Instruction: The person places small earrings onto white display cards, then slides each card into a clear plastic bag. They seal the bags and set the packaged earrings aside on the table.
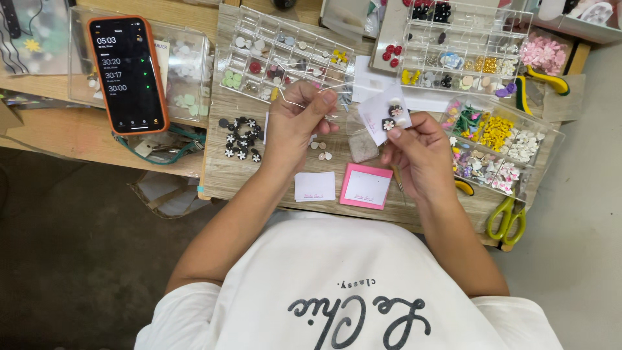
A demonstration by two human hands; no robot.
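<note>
Fingers (pixel 393 131) partly covering earring card (pixel 383 111)

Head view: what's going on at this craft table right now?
A person holds a small white card carrying flower studs in the right hand, while the left hand pinches a clear plastic sleeve beside it. Below lie a pink card, a white card and loose black-and-white flower pieces. A phone leans at left.

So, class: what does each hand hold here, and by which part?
The right hand pinches a small white card bearing flower earrings by its lower edge. The left hand pinches a clear plastic sleeve near its top edge.
</note>
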